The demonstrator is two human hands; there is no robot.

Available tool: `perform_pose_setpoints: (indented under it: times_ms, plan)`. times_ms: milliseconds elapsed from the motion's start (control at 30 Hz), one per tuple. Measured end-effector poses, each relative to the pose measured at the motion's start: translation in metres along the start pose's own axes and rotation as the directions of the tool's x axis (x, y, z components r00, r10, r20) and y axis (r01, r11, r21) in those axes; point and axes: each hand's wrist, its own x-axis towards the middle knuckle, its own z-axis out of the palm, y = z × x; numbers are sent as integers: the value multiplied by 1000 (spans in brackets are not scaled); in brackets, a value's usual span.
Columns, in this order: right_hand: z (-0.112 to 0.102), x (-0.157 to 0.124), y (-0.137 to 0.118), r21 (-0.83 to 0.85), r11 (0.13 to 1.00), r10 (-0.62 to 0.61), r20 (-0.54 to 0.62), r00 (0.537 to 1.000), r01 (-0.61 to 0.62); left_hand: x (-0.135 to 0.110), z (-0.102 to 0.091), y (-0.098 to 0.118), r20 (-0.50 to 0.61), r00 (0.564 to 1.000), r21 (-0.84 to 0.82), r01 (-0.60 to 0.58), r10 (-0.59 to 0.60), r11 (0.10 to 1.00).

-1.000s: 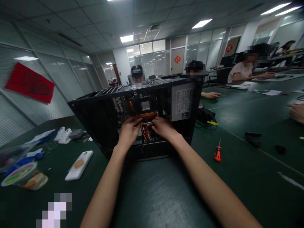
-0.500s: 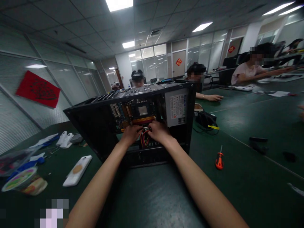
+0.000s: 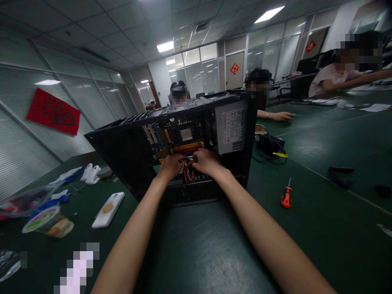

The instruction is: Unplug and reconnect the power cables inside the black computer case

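Observation:
A black computer case [image 3: 196, 196] stands on the table with its side open toward me. Inside it are a motherboard [image 3: 185, 134] and a grey power supply [image 3: 232, 128]. My left hand [image 3: 171, 167] reaches in at the motherboard's lower edge, fingers bent and pressed together; what they hold is hidden. Facing it, my right hand [image 3: 208, 161] is closed at the upper end of a bundle of red, yellow and black wires [image 3: 189, 170]. A thin pale part shows between both sets of fingertips, too small to name.
An orange-and-black screwdriver [image 3: 286, 198] lies right of the case, a black adapter with cord [image 3: 269, 145] behind it. On the left are a white phone [image 3: 108, 210], a plastic cup [image 3: 45, 220] and plastic bags [image 3: 27, 200]. Co-workers sit beyond, one hand [image 3: 281, 116] on the table.
The view has tilted slightly, so the case and table things sit a little higher and farther right. Both my hands stay at the same spot inside the case.

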Motion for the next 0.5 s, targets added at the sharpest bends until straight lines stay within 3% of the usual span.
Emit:
perform_pose_setpoints:
  times_ms: [500]
  plan:
    - [-1, -5, -5, 3, 1000, -12, 15, 1000, 12, -8, -8, 10, 40, 999, 33, 30, -31, 999]
